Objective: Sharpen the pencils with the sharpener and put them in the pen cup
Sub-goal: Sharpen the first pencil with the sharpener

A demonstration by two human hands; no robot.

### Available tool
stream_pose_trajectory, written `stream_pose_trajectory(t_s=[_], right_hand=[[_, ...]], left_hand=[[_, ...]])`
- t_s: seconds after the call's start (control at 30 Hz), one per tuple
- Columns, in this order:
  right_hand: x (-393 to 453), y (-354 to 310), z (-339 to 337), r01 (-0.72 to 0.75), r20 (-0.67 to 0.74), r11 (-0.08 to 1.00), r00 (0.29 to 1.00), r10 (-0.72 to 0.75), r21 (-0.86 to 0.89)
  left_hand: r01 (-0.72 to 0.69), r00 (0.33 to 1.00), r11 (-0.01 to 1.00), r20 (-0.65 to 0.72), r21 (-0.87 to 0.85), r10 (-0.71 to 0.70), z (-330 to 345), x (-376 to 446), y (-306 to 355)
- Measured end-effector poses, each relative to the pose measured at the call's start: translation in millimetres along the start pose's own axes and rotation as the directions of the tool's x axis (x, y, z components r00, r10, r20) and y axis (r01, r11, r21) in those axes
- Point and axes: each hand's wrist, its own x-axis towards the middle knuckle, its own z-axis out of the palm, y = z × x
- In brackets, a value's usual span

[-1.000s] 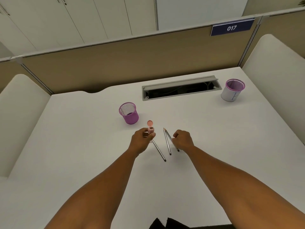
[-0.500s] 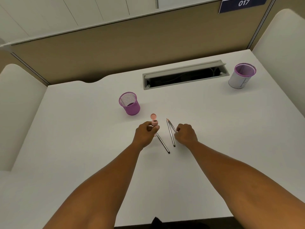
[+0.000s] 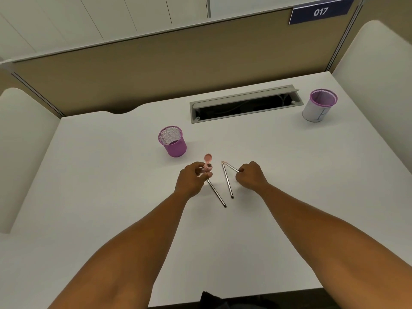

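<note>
My left hand [image 3: 193, 178] pinches a small pink sharpener [image 3: 208, 166] whose round lid is flipped open, just above the white desk [image 3: 111, 197]. My right hand [image 3: 250, 176] is closed on the shaft of one pencil [image 3: 232, 167], its tip pointing left and away. A second pencil [image 3: 227, 180] lies on the desk between my hands. A third pencil [image 3: 217, 194] lies partly under my left hand. A purple mesh pen cup [image 3: 172, 141] stands upright and looks empty, just beyond the sharpener to the left.
A second cup [image 3: 319, 107], white with a purple rim, stands at the far right. An open grey cable tray [image 3: 243, 104] is set into the desk's back. Tan partition walls and white side panels enclose the desk. The front edge is near my elbows.
The camera view has tilted down slightly. My right hand has closed on a pencil and raised its near end. My left hand keeps holding the sharpener in about the same spot.
</note>
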Motion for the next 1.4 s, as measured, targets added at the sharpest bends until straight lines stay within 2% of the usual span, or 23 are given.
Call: stream_pose_trajectory(t_s=[0.13, 0.27, 0.4, 0.87, 0.97, 1.03, 1.1, 1.17, 1.3, 1.4], right_hand=[[-3.8, -7.8, -20.8, 0.141, -0.009, 0.986, 0.99, -0.141, 0.086], [-8.6, -17.1, -41.7, 0.321, -0.014, 0.945, 0.947, -0.321, 0.056], [-11.4, -28.2, -60.6, 0.425, -0.018, 0.905, 0.905, -0.425, -0.003], [-16.5, -43.1, -90.4, 0.508, -0.103, 0.856, 0.85, -0.516, -0.094], [-17.0, -43.0, -94.9, 0.51, -0.125, 0.855, 0.846, -0.518, -0.097], [-17.1, -43.4, -97.1, 0.517, -0.149, 0.85, 0.837, -0.527, -0.104], [-18.7, -45.2, -98.9, 0.538, -0.193, 0.835, 0.812, -0.551, -0.116], [-20.9, -48.4, -99.2, 0.558, -0.235, 0.816, 0.781, -0.579, -0.155], [-25.7, -56.1, -97.0, 0.58, -0.282, 0.758, 0.705, -0.651, -0.3], [-30.0, -62.9, -97.3, 0.556, -0.335, 0.749, 0.673, -0.66, -0.36]], left_hand=[[-0.041, 0.997, 0.996, -0.054, 0.073, 0.045, -10.5, 1.2, 10.1], [-0.072, 0.992, 0.99, -0.096, 0.121, 0.084, -22.7, 3.3, 22.2], [-0.097, 0.989, 0.985, -0.096, 0.141, 0.111, -33.3, 4.8, 36.2], [-0.217, 0.969, 0.974, -0.102, 0.067, 0.223, -45.0, 7.5, 74.9], [-0.216, 0.975, 0.974, -0.065, -0.071, 0.211, -48.9, 7.0, 79.6], [-0.174, 0.985, 0.949, -0.046, -0.262, 0.168, -52.5, 7.2, 83.9], [-0.111, 0.994, 0.867, -0.041, -0.485, 0.104, -53.5, 8.5, 88.8], [-0.046, 0.999, 0.776, -0.039, -0.629, 0.027, -53.4, 9.3, 93.3], [0.056, 0.998, 0.56, 0.027, -0.827, -0.059, -53.7, 9.2, 99.8], [0.082, 0.995, 0.457, 0.047, -0.886, -0.088, -52.2, 9.2, 105.5]])
